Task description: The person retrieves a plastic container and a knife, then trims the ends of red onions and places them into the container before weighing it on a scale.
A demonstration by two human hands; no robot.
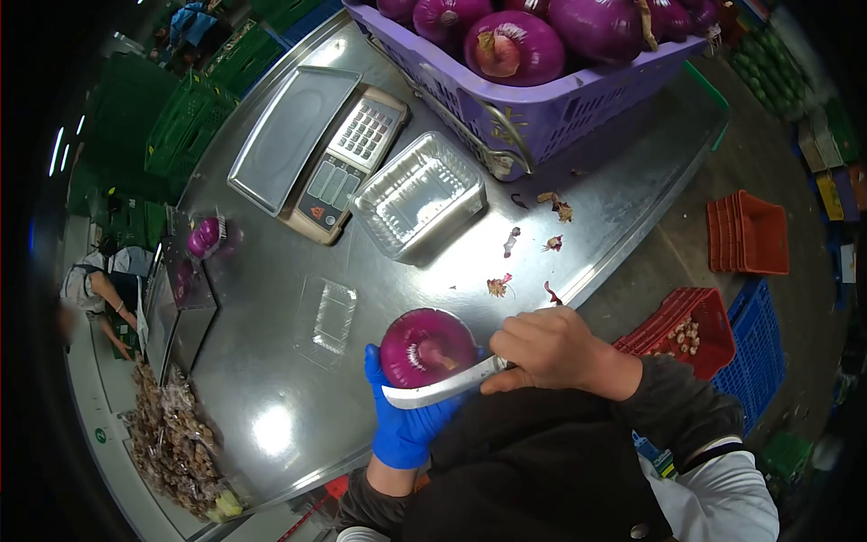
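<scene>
My left hand (406,432), in a blue glove, cups a large red onion (424,339) from below. The onion's dry stem end faces up toward me. In my bare right hand (546,352) is a knife (442,387), gripped by its handle. Its broad, pale blade lies across the near side of the onion, close to the stem end and over the gloved fingers. Just left of the onion, a clear plastic lid or shallow tray (327,321) rests on the steel table (262,348). Scraps of onion skin (498,286) are scattered beyond my right hand.
A purple crate (560,113) of red onions stands at the far edge. Beside a scale (339,167) sit stacked clear trays (420,199). A packed onion (206,237) lies at left, near another person (99,285). Red crates (682,339) stand at right.
</scene>
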